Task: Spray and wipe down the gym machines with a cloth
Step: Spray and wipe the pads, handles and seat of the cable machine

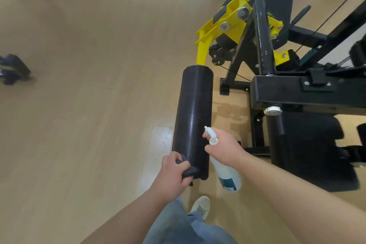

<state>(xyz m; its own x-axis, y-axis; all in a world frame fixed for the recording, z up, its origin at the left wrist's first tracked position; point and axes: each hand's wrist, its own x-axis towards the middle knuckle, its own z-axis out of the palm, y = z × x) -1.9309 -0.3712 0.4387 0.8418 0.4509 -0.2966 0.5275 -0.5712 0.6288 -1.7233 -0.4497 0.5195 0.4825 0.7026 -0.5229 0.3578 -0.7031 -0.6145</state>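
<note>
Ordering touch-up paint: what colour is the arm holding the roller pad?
The arm is yellow; head view shows it.

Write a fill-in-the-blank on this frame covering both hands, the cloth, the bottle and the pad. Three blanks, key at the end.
1. The black roller pad is carried on an arm painted ____.
2. The left hand grips the cloth and holds it against the ____.
3. The right hand holds the spray bottle, whose trigger head is ____.

Missing words: yellow; roller pad; white.
</note>
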